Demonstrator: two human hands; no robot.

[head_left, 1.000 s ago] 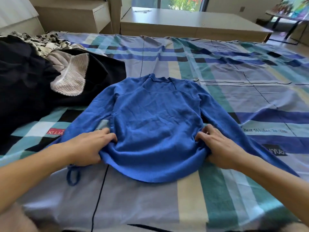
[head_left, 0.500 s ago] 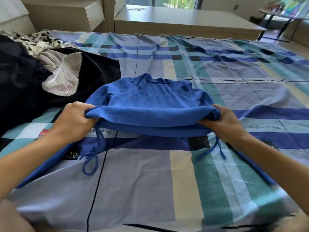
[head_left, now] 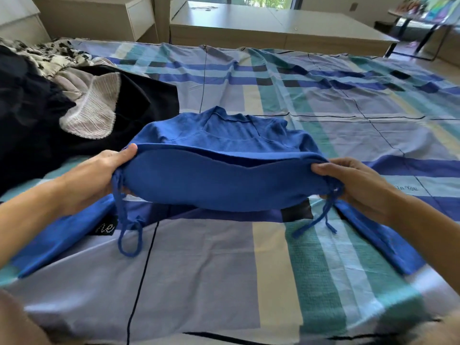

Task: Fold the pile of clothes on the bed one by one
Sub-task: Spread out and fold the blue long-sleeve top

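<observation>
Left hand (head_left: 92, 180) and right hand (head_left: 356, 185) pinch the blue knit sweater's (head_left: 219, 185) raised hem; next, lay the hem onto its collar.

Our left hand (head_left: 99, 175) and right hand (head_left: 353, 180) grip blue sweater (head_left: 219, 180) hem, lifted | dark clothes pile (head_left: 37, 115) beyond left hand | plaid bedsheet (head_left: 199, 270) beneath

Pale drawers (head_left: 140, 19) stand left of a low cabinet (head_left: 273, 31).

Sweater (head_left: 224, 180) mid-bed (head_left: 323, 282), clothes pile (head_left: 49, 115) to its left
</observation>
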